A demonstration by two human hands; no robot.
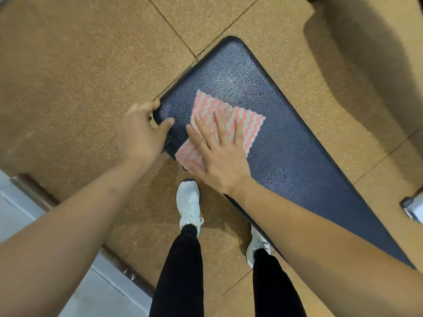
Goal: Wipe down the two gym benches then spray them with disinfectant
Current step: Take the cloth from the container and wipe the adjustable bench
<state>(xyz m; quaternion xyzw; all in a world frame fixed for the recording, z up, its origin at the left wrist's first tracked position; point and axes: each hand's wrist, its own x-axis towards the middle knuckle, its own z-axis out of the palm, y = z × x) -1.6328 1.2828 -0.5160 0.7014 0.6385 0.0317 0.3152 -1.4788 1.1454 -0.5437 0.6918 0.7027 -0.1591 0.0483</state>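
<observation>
Floor (pixel 80 76): tan speckled tiles with dark seams, filling most of the view; broad shadow across the far right.

Bench pad (pixel 297 145): dark blue, pebbled and glossy; runs diagonally from the near right edge of the view to a rounded end at centre-far; the one bench in view; its left end lies under both hands.

Trousers (pixel 180 271): black, two legs at the near edge, just left of the pad's near side; bare forearms enter from near left and near right.

Pale tiled strip (pixel 18 213): near left corner, set off from the tan floor by a metal threshold bar (pixel 34 191).

Cloth (pixel 242 120): pink and white zigzag pattern, roughly square, wavy edges; lies flat on the pad's top near its left end; one corner overhangs the pad's near edge.

Right hand (pixel 217 156): palm down on the cloth, fingers straight and spread, pressing it to the pad; nothing gripped.

Left hand (pixel 139 131): grips the pad's left corner; fingers curled over the far edge, thumb on the top surface, just left of the cloth and apart from it.

Shoes: white, left shoe (pixel 188 202) on the tan floor just near the right wrist; right shoe (pixel 256 245) partly hidden beneath the right forearm, beside the pad's edge.

Small pale object (pixel 412 207): right edge of view, on the floor beyond the pad; cut off, cannot identify.
</observation>
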